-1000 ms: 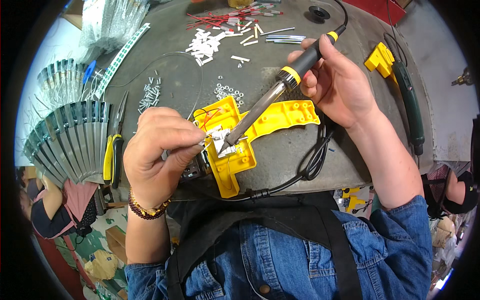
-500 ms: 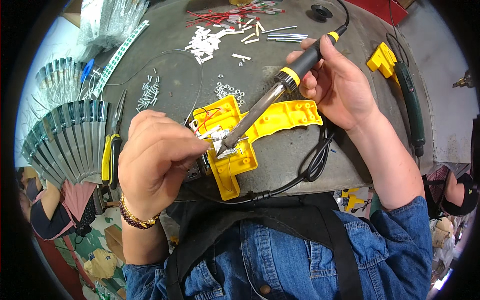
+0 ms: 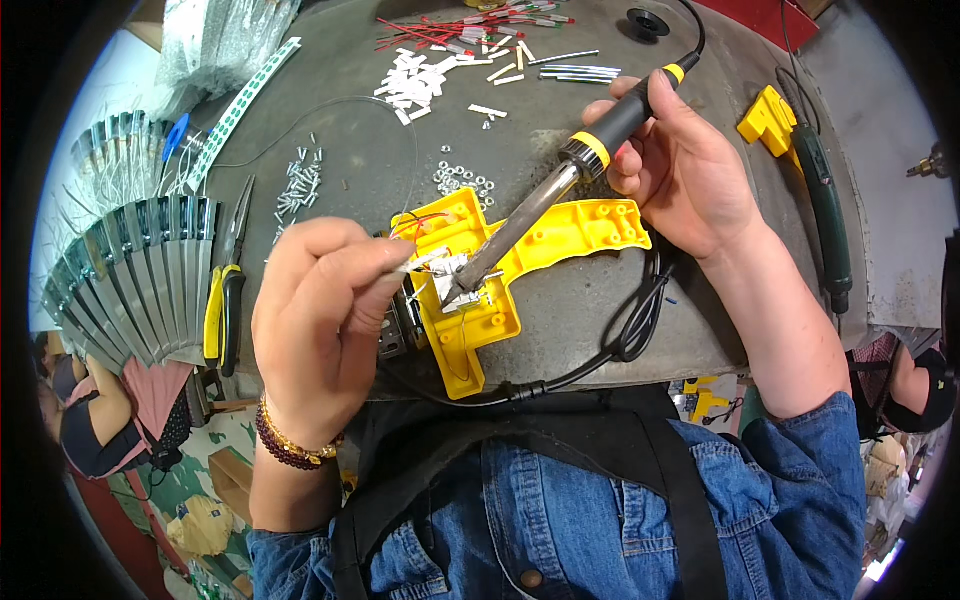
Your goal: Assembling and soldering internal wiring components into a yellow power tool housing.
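My right hand (image 3: 700, 175) is wrapped round the black and yellow handle of a soldering iron (image 3: 528, 212). Its dark tip slants down to a small white block with metal parts (image 3: 452, 280) inside a yellow pistol-shaped housing half (image 3: 575, 232). At the left side of the housing, my left hand (image 3: 318, 315) pinches a thin white piece (image 3: 425, 261), either a sleeve or a wire; its end is partly behind the fingers. Red and black leads (image 3: 428, 220) lie in the upper part of the shell. A dark metal part (image 3: 400, 325) shows beside my left fingers.
Loose screws (image 3: 300, 185), nuts (image 3: 462, 182) and white sleeves (image 3: 410, 85) lie beyond the housing. Long-nose pliers (image 3: 232, 300) rest at left by fanned metal strips (image 3: 140, 280). A black cable (image 3: 600, 357) loops along the near edge. Another soldering tool (image 3: 822, 215) lies at right.
My left fingertips have risen and drawn back slightly from the white block, exposing the thin white piece in their pinch. The iron's tip stays at the block.
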Motion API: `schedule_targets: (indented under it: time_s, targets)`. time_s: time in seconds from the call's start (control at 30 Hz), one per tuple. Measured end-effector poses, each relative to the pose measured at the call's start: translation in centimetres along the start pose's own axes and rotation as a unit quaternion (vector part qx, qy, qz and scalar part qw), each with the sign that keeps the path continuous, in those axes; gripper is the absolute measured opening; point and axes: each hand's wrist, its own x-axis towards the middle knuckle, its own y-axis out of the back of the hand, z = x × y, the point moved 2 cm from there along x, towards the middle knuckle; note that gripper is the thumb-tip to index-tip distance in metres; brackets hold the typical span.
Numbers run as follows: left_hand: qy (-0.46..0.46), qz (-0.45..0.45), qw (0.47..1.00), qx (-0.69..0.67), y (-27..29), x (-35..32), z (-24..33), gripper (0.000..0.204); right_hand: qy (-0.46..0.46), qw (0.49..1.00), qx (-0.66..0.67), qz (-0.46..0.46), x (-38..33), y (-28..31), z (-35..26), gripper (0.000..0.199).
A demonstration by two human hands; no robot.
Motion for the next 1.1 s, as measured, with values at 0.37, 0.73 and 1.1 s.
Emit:
schedule_targets:
  time_s: [0.37, 0.73, 1.1]
  targets:
    - [0.132, -0.023, 0.991, -0.015, 0.2, 0.3, 1.7, 0.025, 0.001, 1.000, 0.003, -0.020, 0.1, 0.3, 0.0, 0.032]
    - [0.288, 0.064, 0.906, -0.303, -0.2, -0.4, 0.3, 0.036, 0.004, 1.000, 0.006, -0.018, 0.0, 0.3, 0.0, 0.032]
    - [0.316, -0.044, 0.917, -0.240, 1.0, -0.6, -2.4, 0.021, 0.009, 1.000, 0.007, -0.020, 0.0, 0.4, 0.1, 0.031]
